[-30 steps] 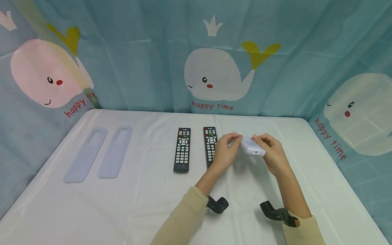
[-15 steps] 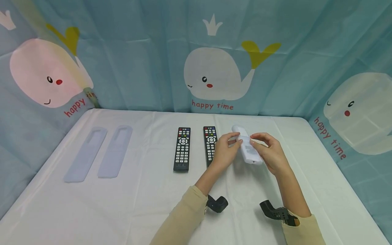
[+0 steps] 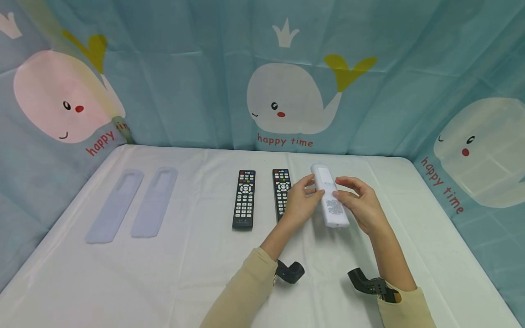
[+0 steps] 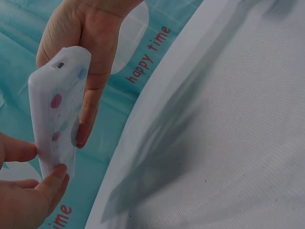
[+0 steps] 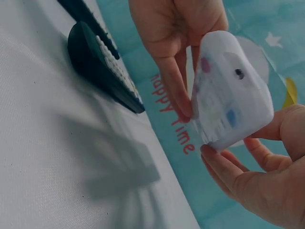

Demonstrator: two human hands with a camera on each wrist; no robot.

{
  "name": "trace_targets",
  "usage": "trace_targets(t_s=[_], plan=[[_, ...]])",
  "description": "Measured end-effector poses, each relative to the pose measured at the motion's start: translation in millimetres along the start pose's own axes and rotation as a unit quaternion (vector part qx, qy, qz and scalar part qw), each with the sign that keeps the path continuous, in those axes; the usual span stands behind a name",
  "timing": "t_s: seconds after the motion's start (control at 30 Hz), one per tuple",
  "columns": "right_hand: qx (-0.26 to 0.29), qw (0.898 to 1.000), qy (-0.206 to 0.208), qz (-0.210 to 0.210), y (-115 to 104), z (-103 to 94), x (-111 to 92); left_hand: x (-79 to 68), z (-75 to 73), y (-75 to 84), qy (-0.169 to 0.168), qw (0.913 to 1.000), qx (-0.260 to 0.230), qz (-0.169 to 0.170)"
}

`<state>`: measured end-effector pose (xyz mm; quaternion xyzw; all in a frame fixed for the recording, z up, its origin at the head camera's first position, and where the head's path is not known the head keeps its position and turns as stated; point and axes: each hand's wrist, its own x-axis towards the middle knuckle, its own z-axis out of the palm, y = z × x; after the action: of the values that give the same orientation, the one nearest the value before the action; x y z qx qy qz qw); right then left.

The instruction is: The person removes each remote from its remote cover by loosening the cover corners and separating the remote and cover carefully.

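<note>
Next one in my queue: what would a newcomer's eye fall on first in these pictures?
Probably the pale cartoon whale at the middle of the blue-green backdrop. Next would be the white handset, held up between the person's left grip and right grip over the white table. In the head view, two black remotes lie left of it, with two flat pale sleeves farther left.
</note>
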<state>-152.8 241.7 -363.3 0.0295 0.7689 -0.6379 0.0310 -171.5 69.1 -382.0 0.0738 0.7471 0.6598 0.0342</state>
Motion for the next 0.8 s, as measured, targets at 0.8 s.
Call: trace_targets(t_s=[0.8], plan=[[-0.024,1.000,0.006,0.011,-1.0,2.0,1.3,-1.2,-0.5,0.3,-0.002,1.0000,0.009,0.001]])
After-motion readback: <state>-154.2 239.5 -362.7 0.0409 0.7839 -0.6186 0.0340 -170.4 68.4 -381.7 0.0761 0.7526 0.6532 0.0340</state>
